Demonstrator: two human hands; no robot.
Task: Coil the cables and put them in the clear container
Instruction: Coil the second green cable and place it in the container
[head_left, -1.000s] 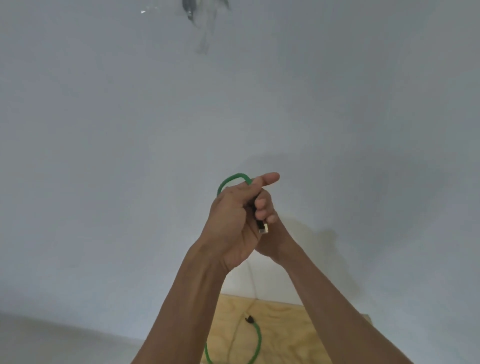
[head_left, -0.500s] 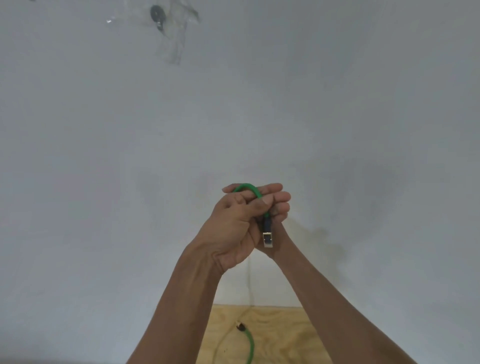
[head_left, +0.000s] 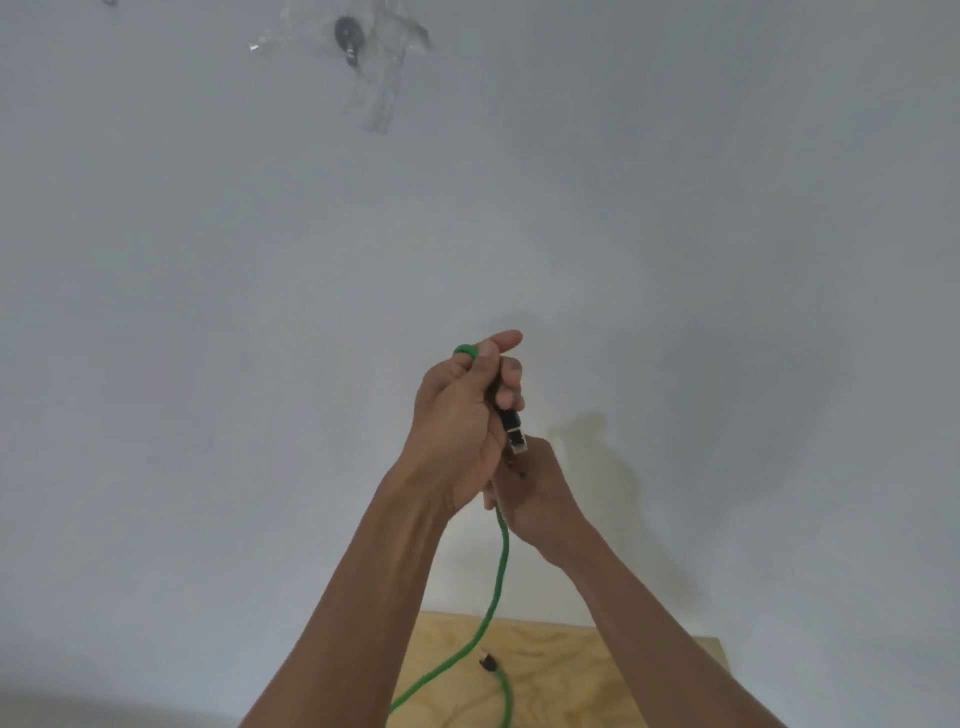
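Observation:
A green cable (head_left: 500, 571) hangs from my raised hands down to a plywood table (head_left: 597, 670). My left hand (head_left: 457, 431) grips a small loop of it, a green bend showing above the knuckles. The black and metal plug (head_left: 515, 434) sticks out below that fist. My right hand (head_left: 535, 488), just under and behind the left, is curled round the hanging strand. The cable's other plug (head_left: 487, 662) lies on the table. No clear container is in view.
A plain white wall fills most of the view. High on it sits a round grey fixture (head_left: 345, 34) under clear tape. The plywood table's right edge (head_left: 719, 654) shows at the bottom.
My right hand has slid down from beside the left and now holds the strand lower. More of the cable hangs in sight. The view has tilted down a little, showing more table.

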